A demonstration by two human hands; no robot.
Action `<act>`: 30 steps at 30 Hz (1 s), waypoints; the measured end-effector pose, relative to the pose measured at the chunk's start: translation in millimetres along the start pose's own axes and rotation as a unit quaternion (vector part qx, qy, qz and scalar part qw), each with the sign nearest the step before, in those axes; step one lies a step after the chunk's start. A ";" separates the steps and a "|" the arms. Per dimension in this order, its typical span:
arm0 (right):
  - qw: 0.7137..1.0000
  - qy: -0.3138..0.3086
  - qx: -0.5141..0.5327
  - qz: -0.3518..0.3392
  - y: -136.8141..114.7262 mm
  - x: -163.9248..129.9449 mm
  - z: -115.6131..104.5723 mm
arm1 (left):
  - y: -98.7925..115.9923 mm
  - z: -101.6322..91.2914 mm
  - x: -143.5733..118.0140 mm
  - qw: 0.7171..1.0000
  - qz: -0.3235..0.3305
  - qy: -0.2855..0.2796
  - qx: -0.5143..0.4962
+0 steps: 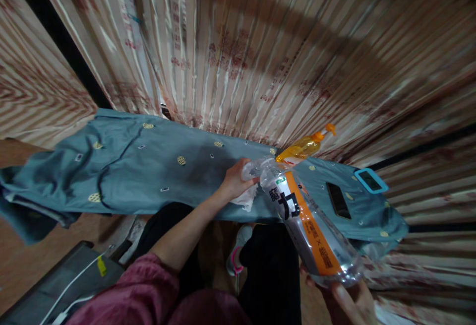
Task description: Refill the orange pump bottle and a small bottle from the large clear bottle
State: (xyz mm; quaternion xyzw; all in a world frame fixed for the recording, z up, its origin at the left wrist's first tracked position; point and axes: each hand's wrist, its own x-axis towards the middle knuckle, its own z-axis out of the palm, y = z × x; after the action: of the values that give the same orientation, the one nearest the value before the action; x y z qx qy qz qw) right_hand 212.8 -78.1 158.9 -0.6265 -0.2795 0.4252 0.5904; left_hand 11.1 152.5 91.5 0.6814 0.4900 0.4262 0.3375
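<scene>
Currently, the right hand [349, 297] grips the tilted clear bottle [308, 221] by its base, neck toward the white cloth [247, 193] clasped by the left hand [234, 181].

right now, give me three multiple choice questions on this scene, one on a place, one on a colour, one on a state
1. Where does the black phone lie?
A. on the blue cloth
B. on the floor
C. in a hand

2. What colour is the band on the clear bottle?
A. green
B. orange
C. purple

3. What does the left hand hold at the bottle's neck?
A. a white tissue
B. a spoon
C. nothing

Answers:
1. A, it rests flat on the blue cloth, right of the bottle.
2. B, an orange strip runs down its label.
3. A, a crumpled white tissue shows under the fingers; the right hand supports the bottle's base.
</scene>
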 end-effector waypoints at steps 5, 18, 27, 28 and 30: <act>1.000 -0.009 0.002 -0.001 0.6 1.8 -4.1 | -1.7 0.8 -0.3 1.000 0.010 0.003 0.001; 1.000 -0.019 -0.011 -0.014 0.0 1.1 -0.9 | -1.2 0.2 -0.3 1.000 0.004 0.004 -0.005; 1.000 -0.006 -0.006 -0.012 -0.2 1.0 0.1 | -1.6 1.0 0.1 1.000 0.007 0.001 -0.002; 1.000 -0.003 -0.005 -0.007 0.1 0.7 -0.2 | -2.1 1.2 0.0 1.000 0.008 0.002 -0.003; 1.000 0.000 -0.003 0.000 0.6 0.3 -0.8 | -3.3 1.7 -0.2 1.000 0.008 0.005 -0.003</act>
State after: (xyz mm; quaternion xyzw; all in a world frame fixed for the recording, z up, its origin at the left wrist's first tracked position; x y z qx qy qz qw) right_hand 213.5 -78.3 158.2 -0.6283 -0.2808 0.4238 0.5888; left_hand 11.4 153.2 87.8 0.6823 0.4846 0.4337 0.3340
